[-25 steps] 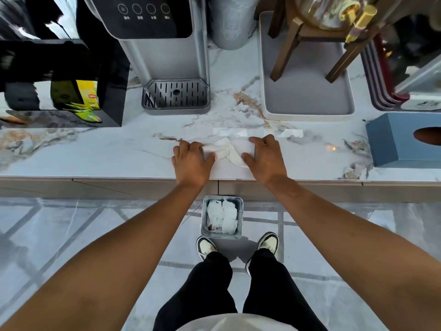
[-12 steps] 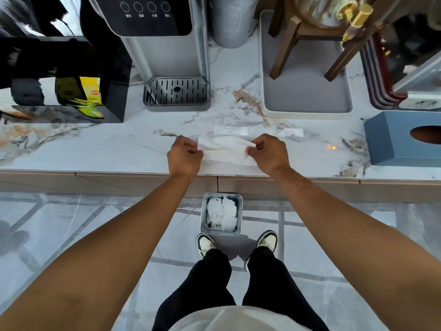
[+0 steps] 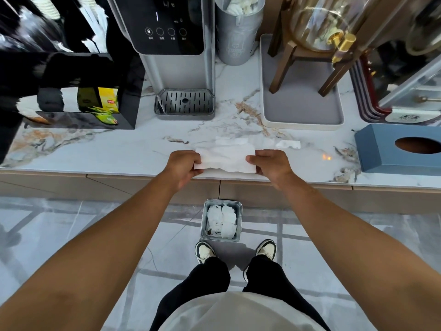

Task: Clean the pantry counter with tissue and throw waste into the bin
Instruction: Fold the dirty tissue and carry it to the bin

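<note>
Tissue (image 3: 225, 158) pinched between left hand (image 3: 185, 167), right hand (image 3: 270, 166)

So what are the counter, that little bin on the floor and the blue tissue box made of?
The counter looks like polished marble or a marble-look slab: white, glossy, with grey and rust veins. The bin seems to be thin metal, with dull silvery walls; crumpled tissues lie inside. The tissue box is matte blue, perhaps plastic or faux leather; I can't tell which.
</note>
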